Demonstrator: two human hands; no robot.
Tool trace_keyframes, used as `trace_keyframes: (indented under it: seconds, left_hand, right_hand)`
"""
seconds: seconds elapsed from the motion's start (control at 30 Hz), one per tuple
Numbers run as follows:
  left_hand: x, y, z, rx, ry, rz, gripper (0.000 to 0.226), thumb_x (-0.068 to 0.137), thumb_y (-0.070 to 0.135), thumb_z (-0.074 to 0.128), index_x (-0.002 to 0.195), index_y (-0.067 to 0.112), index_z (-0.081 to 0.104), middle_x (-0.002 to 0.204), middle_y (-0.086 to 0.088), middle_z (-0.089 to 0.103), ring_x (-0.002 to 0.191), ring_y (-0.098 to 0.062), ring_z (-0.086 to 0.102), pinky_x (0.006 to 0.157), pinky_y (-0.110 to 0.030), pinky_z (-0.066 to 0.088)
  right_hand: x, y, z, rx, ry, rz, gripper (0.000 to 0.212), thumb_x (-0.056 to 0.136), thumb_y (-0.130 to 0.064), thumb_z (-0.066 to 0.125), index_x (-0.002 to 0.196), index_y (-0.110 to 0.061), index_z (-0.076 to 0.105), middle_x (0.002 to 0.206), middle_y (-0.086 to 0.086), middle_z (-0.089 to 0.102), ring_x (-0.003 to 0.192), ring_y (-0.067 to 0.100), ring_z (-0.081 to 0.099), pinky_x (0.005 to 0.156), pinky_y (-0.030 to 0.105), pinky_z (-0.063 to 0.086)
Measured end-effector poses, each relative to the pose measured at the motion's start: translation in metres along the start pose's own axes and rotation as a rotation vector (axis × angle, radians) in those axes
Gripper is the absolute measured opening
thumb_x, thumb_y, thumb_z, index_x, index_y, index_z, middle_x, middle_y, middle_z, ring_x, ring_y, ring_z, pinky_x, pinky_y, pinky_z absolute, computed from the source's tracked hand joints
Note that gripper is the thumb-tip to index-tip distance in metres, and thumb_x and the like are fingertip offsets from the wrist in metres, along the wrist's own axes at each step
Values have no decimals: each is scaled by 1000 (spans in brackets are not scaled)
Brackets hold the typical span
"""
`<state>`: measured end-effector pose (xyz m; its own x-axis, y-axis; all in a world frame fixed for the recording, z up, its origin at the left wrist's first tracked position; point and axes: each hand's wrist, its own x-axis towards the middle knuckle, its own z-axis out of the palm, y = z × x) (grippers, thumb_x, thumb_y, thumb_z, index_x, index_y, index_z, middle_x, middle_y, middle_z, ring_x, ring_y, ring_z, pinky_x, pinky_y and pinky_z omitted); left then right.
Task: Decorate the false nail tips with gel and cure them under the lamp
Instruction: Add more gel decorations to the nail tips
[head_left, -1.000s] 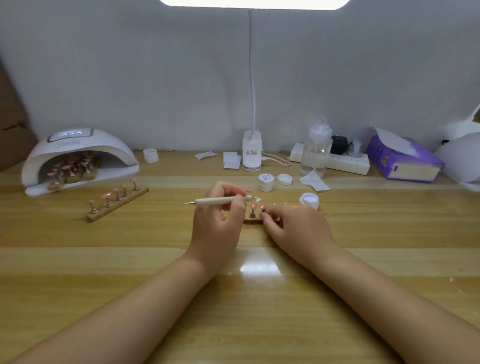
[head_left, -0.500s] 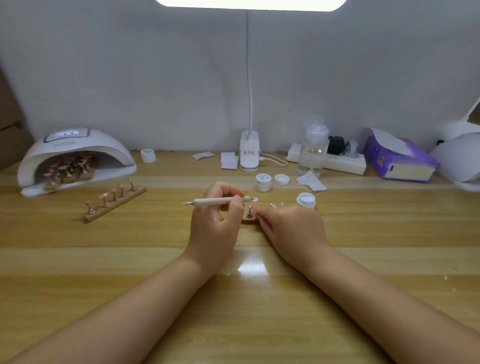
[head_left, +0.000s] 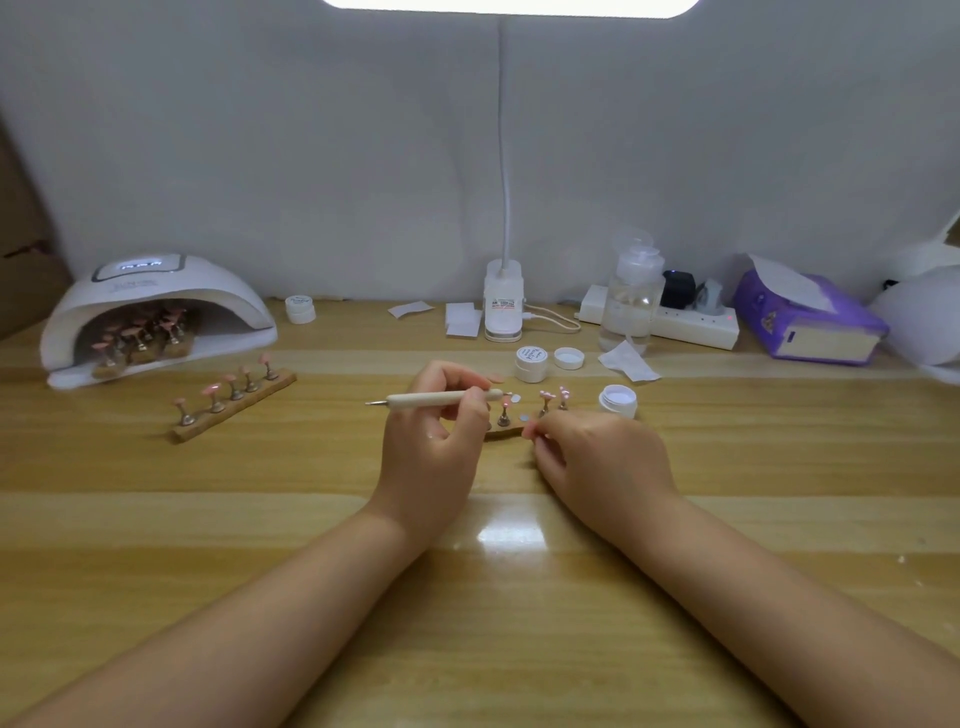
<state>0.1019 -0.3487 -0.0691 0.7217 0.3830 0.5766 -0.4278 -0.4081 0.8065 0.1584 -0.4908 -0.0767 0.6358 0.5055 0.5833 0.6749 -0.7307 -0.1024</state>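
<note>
Grey backdrop and a bright lamp head at the top edge frame a wooden tabletop (head_left: 156, 519). At mid-frame, the left hand (head_left: 431, 452) has its fingers curled round a pen tool (head_left: 441, 399), held level, with its right tip just beside the pink nail tips (head_left: 506, 400) on a small stand (head_left: 506, 430). The right hand (head_left: 597, 462) sits on the right of that stand, fingers bent and pinching at its end near a tiny pale piece; what exactly it grips is too small to tell.

Compared with a second ago, the right hand has slid back toward the lower right, so two more tips (head_left: 545, 397) on their posts now show beyond it, where they were covered. The pen has hardly shifted. This suggests the stand is being steadied or turned to bring a fresh tip up, so decorating is likely mid-way.

An open gel jar (head_left: 618, 401) stands just right of the tips, with a second jar (head_left: 531, 364) and a loose lid (head_left: 569, 358) behind. At left, a curing lamp (head_left: 156, 306) already holds stands of tips, and another stand (head_left: 234, 397) waits in front of it.
</note>
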Motion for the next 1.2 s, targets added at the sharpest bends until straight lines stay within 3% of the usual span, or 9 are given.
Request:
trace_keyframes:
  seconds: [0.27,0.37,0.53,0.6,0.73,0.83,1.0,1.2]
  left_hand:
    - [0,1,1,-12,-16,19,10,84,19,49,80,25,56,76,21,66,69,0,60,62,-15,46]
    - [-1,1,1,-16,-23,19,11,84,19,49,79,27,56,73,18,65,69,-1,60,61,-14,45]
    - [-2,2,2,-8,-29,17,11,84,19,50,80,27,57,73,8,64,70,-6,62,63,-20,49]
    - [-2,3,1,-10,-40,21,10,85,18,50,82,25,57,76,5,64,72,-7,63,65,-24,51]
    - [-3,5,3,-14,-62,24,11,86,17,50,83,23,59,79,-1,66,72,-10,64,68,-36,54]
    - [-3,4,3,0,-59,23,11,87,19,51,82,24,60,77,0,67,72,-12,64,69,-41,53]
    - [-4,3,3,27,-61,19,13,88,22,51,83,28,61,78,3,68,73,-10,65,70,-41,54]
    - [-3,3,3,45,-59,38,13,88,21,52,83,28,61,77,8,67,72,-5,65,67,-37,54]
  right_hand:
    - [0,6,3,244,36,145,5,81,-21,64,80,-22,68,80,-7,71,64,15,57,55,30,45]
    - [0,8,4,306,47,148,3,82,-22,64,80,-24,66,84,-10,70,57,3,44,55,26,40]
    - [1,9,4,368,50,142,7,81,-18,66,81,-25,65,78,-14,65,61,-13,48,52,9,31]
    - [1,10,4,391,38,153,8,81,-18,66,81,-25,64,75,-16,62,64,-13,49,53,9,32]
    - [1,10,2,456,49,165,9,81,-15,66,83,-24,67,75,-16,62,63,-10,51,58,22,42]
    - [0,10,1,499,33,157,11,81,-12,66,82,-23,67,80,-12,67,63,-9,52,59,21,42]
    - [1,10,1,564,19,162,11,81,-7,65,81,-19,67,80,-10,67,62,-10,54,58,9,39]
    - [1,9,0,589,19,158,10,81,-7,66,81,-17,68,77,-9,69,57,-6,56,70,18,47]
